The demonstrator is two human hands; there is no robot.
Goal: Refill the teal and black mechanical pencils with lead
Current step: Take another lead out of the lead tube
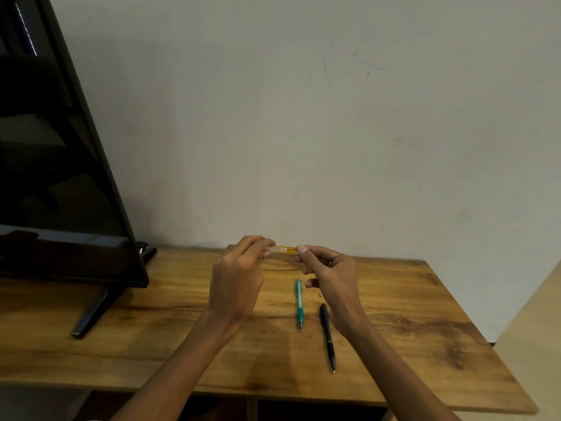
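Note:
A slim yellow lead case (281, 249) is held level above the wooden table (409, 314), pinched at its left end by my left hand (238, 278) and at its right end by my right hand (329, 276). Below the hands, the teal mechanical pencil (299, 303) lies on the table with its tip toward me. The black mechanical pencil (328, 337) lies just right of it, also tip toward me, its top end partly behind my right wrist. Whether the case is open cannot be told.
A dark flat screen (60, 177) on a black stand foot (91, 314) fills the left side of the table. A pale wall (334, 132) rises right behind the table. The table's right edge drops off toward a beige floor (534, 329).

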